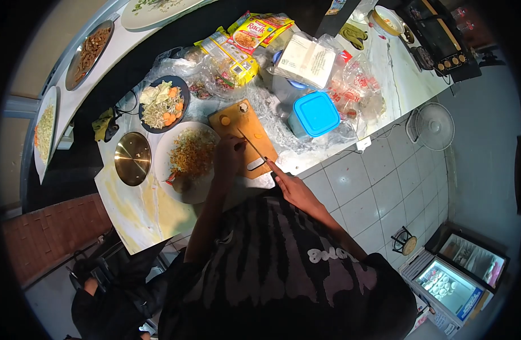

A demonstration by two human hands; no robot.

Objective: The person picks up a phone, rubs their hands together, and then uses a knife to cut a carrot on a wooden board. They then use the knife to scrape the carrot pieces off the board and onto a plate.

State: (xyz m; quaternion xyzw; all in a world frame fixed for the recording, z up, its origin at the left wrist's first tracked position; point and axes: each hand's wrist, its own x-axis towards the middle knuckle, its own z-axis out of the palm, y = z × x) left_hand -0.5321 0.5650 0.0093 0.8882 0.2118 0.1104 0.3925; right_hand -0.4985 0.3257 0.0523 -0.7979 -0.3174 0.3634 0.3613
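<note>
Head camera view shows the right hand grasping a knife by its handle end, with the blade lying slantwise over a wooden cutting board. The left hand is at the board's side near the blade, its fingers bent and drawn together; whether they pinch anything cannot be told. An orange slice lies on the board near its far end, and a smaller orange piece lies on the other side of the knife.

Just beside the board, partly under the left forearm, is a large white plate with shredded food and brown crumbs. Beyond it sits a dark plate of sprouts, pale leaves and orange slices, with a round metal dish nearby. Yellow packets, clear plastic bags and a tub with a blue lid crowd the marbled counter. Another person is at the lower left.
</note>
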